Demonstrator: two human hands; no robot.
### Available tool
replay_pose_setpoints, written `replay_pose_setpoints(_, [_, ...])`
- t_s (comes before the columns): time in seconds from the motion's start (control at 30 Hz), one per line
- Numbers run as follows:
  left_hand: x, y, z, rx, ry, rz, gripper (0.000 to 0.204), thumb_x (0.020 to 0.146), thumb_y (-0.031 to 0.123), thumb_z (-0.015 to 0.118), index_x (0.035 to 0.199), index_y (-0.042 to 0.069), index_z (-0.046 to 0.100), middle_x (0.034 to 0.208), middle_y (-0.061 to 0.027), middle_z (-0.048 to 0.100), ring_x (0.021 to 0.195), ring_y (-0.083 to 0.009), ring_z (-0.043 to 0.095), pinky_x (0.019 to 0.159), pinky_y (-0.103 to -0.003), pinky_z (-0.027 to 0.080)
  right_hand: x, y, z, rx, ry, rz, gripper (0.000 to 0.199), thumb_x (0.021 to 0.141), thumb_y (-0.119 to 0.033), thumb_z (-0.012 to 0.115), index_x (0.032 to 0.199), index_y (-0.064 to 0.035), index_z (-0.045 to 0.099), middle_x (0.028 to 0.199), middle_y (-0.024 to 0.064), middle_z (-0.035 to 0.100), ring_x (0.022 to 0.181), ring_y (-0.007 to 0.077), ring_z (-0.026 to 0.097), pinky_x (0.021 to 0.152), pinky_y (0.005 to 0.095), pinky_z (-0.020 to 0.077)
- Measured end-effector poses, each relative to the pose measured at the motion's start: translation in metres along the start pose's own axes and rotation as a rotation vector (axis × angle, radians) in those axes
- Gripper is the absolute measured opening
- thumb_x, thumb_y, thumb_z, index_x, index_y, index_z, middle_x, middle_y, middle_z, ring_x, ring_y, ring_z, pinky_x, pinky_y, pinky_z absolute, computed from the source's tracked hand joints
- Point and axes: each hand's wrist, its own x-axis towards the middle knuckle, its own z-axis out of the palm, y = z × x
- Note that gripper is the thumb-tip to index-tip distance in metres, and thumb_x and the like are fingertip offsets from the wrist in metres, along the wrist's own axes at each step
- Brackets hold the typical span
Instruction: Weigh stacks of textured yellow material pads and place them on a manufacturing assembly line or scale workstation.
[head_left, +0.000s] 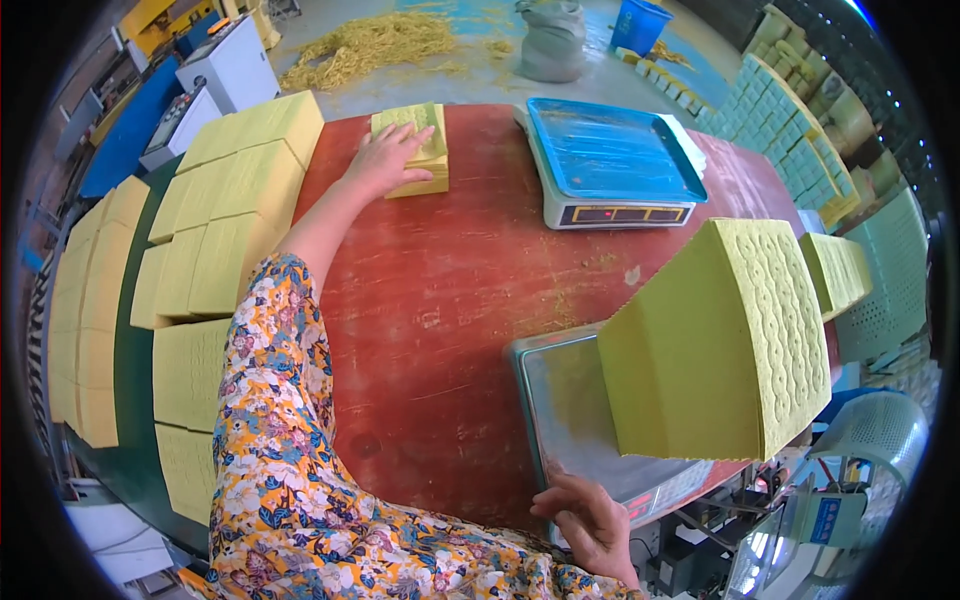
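Observation:
My left hand [385, 160] reaches to the far side of the red table and lies on a short stack of yellow embossed sheets [428, 178]. Its fingers are spread over the top, the thumb toward the near side. Close to my body, my right hand [590, 525] hovers by the front edge of the near scale [565, 400], fingers loosely bent and apart, with nothing visible in them. On that scale's metal plate stands a tall yellow stack of sheets [690, 350], its embossed wavy pattern showing on the top face.
A second scale [620, 150] with a blue tray stands at the far right of the red table [430, 300]. Blocks of yellow stacks [230, 190] line the left side. Another yellow stack [838, 272] sits at the right. A sack [552, 40] and blue bin [640, 25] stand beyond.

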Motion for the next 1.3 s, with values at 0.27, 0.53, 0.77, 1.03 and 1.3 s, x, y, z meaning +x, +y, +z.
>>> replay_pose_setpoints(0.27, [-0.014, 0.034, -0.02, 0.073, -0.018, -0.062, 0.084, 0.081, 0.05, 0.07, 0.152, 0.027, 0.031, 0.156, -0.0108, 0.03, 0.143, -0.0314, 0.031, 0.113, -0.054, 0.028, -0.004, 0.02, -0.02, -0.038, -0.124, -0.146, 0.037, 0.09, 0.004, 0.057, 0.127, 0.0015, 0.056, 0.103, 0.0125, 0.068, 0.09, 0.0186, 0.068, 0.082, 0.0298, 0.0553])
replay_pose_setpoints(0.53, [-0.095, 0.203, -0.113, -1.005, 0.166, 0.016, 0.079, 0.089, 0.054, 0.062, 0.152, 0.017, 0.033, 0.155, -0.0105, 0.033, 0.141, -0.0249, 0.035, 0.112, -0.044, 0.033, -0.043, 0.031, -0.11, 0.022, 0.493, -0.426, 0.025, 0.086, 0.006, 0.043, 0.1, 0.0057, 0.063, 0.085, 0.0116, 0.068, 0.078, 0.0167, 0.064, 0.072, 0.0294, 0.05])
replay_pose_setpoints(0.77, [-0.177, 0.329, -0.115, -1.706, 0.016, -0.455, 0.072, 0.099, 0.059, 0.039, 0.154, 0.014, 0.026, 0.149, -0.0108, 0.039, 0.136, -0.0222, 0.036, 0.108, -0.04, 0.032, -0.004, 0.05, -0.189, 0.375, 0.524, -0.489, 0.025, 0.098, -0.009, 0.043, 0.11, 0.0056, 0.059, 0.095, 0.0121, 0.064, 0.089, 0.0185, 0.063, 0.085, 0.0317, 0.0478])
replay_pose_setpoints(1.03, [-0.19, 0.406, -0.154, -1.721, 0.266, -0.699, 0.076, 0.093, 0.067, 0.039, 0.146, 0.014, 0.037, 0.132, -0.0095, 0.048, 0.106, -0.022, 0.051, 0.092, -0.041, 0.044, 0.021, 0.041, -0.262, 0.355, 0.153, -0.506, 0.029, 0.1, -0.013, 0.044, 0.119, 0.0042, 0.059, 0.103, 0.0119, 0.066, 0.098, 0.019, 0.062, 0.089, 0.0317, 0.0478])
replay_pose_setpoints(1.3, [-0.172, 0.438, -0.115, -1.879, 0.445, -0.765, 0.042, 0.1, 0.038, 0.048, 0.129, 0.009, 0.051, 0.124, -0.0072, 0.058, 0.114, -0.0207, 0.056, 0.093, -0.039, 0.047, 0.129, 0.041, -0.231, 0.369, -0.116, -0.385, 0.041, 0.099, -0.029, 0.052, 0.13, -0.0034, 0.057, 0.125, 0.0117, 0.061, 0.117, 0.019, 0.054, 0.095, 0.0338, 0.0435])
